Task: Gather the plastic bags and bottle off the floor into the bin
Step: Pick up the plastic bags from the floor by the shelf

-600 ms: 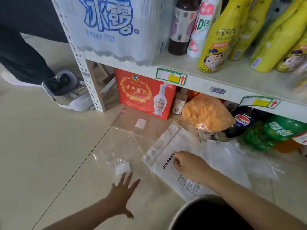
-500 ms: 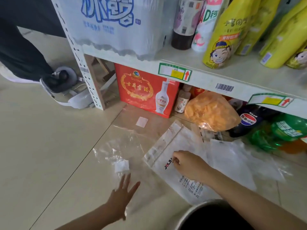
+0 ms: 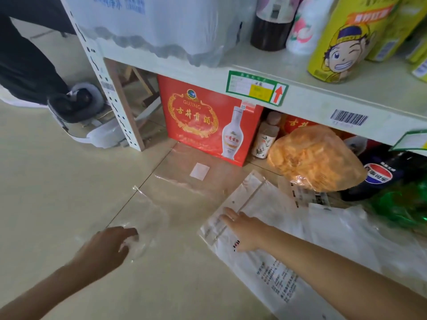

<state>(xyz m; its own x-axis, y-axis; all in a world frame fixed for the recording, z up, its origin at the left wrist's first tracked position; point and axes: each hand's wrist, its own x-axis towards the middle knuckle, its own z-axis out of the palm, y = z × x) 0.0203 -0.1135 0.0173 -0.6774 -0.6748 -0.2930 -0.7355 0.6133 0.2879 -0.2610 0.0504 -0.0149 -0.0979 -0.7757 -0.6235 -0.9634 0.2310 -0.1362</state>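
Note:
Several plastic bags lie on the beige floor below a shop shelf. My left hand (image 3: 108, 247) is curled down on a clear crumpled bag (image 3: 145, 215), its fingers closing on the plastic. My right hand (image 3: 245, 228) lies flat with fingers stretched on a white printed bag (image 3: 265, 269). Another clear bag with a white label (image 3: 196, 179) lies flat in front of a red box. More white bags (image 3: 346, 229) spread to the right. A dark cola bottle (image 3: 379, 174) and a green bottle (image 3: 402, 202) lie under the shelf. The bin is out of view.
A white metal shelf (image 3: 312, 88) with drinks hangs over the bags. A red liquor box (image 3: 203, 125), a small bottle (image 3: 265, 137) and an orange snack bag (image 3: 312, 158) sit beneath it. Another person's shoe (image 3: 76, 105) rests at the shelf's left post.
The view moved closer and the bin dropped out of frame. My left hand reached forward onto the clear bag and curled. My right hand uncurled and slid along the white bag.

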